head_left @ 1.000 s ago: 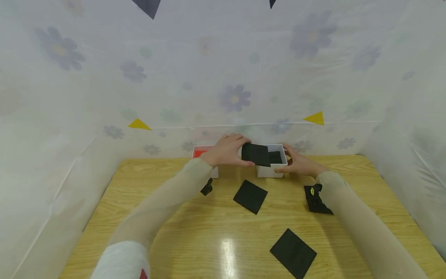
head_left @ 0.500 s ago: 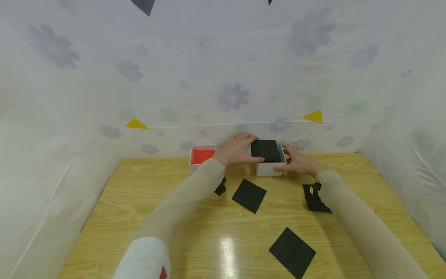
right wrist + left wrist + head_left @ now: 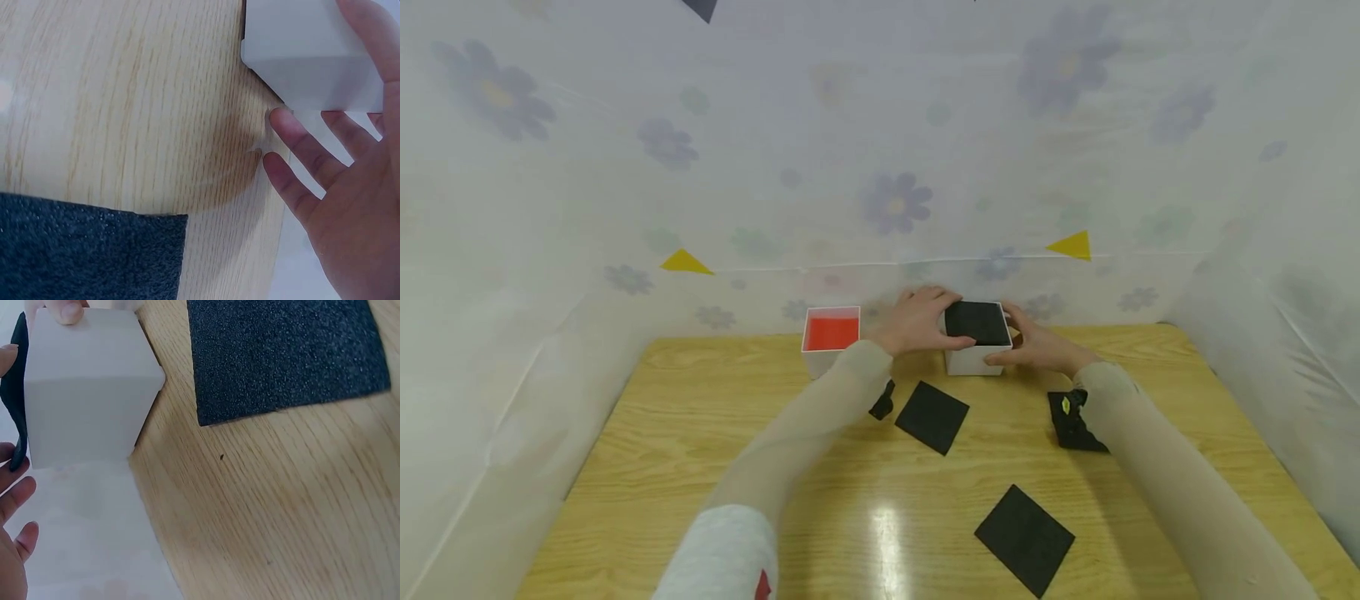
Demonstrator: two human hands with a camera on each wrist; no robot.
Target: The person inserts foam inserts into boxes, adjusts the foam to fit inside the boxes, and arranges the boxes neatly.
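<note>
A white box [image 3: 972,361] stands at the table's far edge, and a black square sheet [image 3: 976,322] lies flat across its open top. My left hand [image 3: 919,320] is at the box's left side, thumb along the sheet's front edge, fingers at its far corner. In the left wrist view these fingers [image 3: 14,506] look straight and spread beside the box [image 3: 87,394] and the sheet's edge [image 3: 15,406]. My right hand [image 3: 1036,342] rests against the box's right side. Its fingers [image 3: 300,169] lie straight next to the box [image 3: 312,50].
A second white box with a red inside [image 3: 830,333] stands left of my hands. Two more black squares [image 3: 932,415] [image 3: 1024,537] lie on the wooden table [image 3: 700,433]. Flowered plastic sheeting [image 3: 880,167] walls the table on three sides.
My left hand carried the black sheet rightward and laid it flat on the white box. The red box, earlier hidden behind that hand, now shows. My right hand stayed at the box.
</note>
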